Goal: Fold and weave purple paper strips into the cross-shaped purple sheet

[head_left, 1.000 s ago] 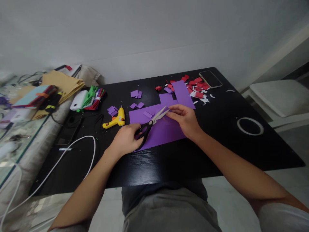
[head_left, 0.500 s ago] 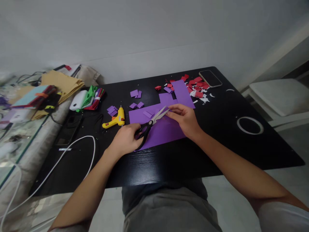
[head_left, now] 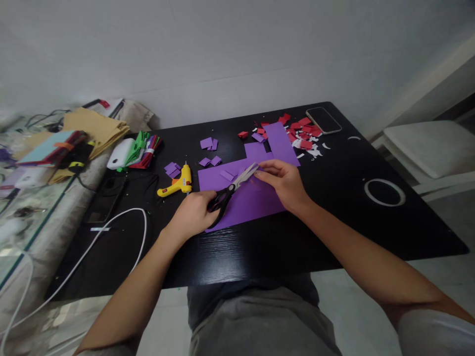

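The left hand (head_left: 193, 213) grips the black-handled scissors (head_left: 232, 188), blades nearly together. At their tips the right hand (head_left: 285, 183) pinches a small purple piece (head_left: 254, 176), mostly hidden. Beneath lies a large purple sheet (head_left: 243, 210) on the black surface (head_left: 334, 198). A yellow glue gun (head_left: 180, 184) lies near the left hand; red scraps (head_left: 306, 130) lie beyond the right, beside a phone (head_left: 324, 120).

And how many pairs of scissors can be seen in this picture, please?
1: the black-handled scissors, in the left hand over the large purple sheet, pointing towards the right hand. Others may be hidden in the clutter at left.
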`<state>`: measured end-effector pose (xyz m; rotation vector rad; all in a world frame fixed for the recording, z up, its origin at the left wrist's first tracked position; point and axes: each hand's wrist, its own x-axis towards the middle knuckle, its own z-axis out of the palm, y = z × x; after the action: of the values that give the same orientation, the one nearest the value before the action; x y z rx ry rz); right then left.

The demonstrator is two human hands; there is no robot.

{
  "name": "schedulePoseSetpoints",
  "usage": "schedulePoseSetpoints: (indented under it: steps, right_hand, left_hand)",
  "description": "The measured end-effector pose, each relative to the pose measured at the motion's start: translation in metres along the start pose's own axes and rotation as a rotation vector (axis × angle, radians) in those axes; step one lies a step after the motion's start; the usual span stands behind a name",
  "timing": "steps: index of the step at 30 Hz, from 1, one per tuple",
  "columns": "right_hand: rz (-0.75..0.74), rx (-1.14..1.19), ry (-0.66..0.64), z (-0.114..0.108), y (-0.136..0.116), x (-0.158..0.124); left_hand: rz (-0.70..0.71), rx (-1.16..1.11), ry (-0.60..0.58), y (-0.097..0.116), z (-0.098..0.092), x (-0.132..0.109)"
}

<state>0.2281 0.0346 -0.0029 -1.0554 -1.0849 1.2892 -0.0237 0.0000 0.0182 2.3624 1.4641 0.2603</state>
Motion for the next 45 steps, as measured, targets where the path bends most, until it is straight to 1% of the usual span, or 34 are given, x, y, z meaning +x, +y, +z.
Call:
schedulePoseSetpoints:
  steps: [12,18,45]
  right_hand:
    - [0.005,-0.010,0.006,0.0000,-0.0004,-0.0001]
    - [0.010,0.018,0.000,0.0001,-0.0006,-0.0001]
    - [0.004,-0.027,0.006,-0.0008,0.0007,0.0003]
  left_hand:
    - [-0.022,-0.017,-0.029,-0.0002,0.0010,-0.0004]
    - [-0.017,0.001,-0.023,0.0015,0.0008,0.0002]
    - [-0.035,-0.006,-0.037,0.0022,0.0007,0.0007]
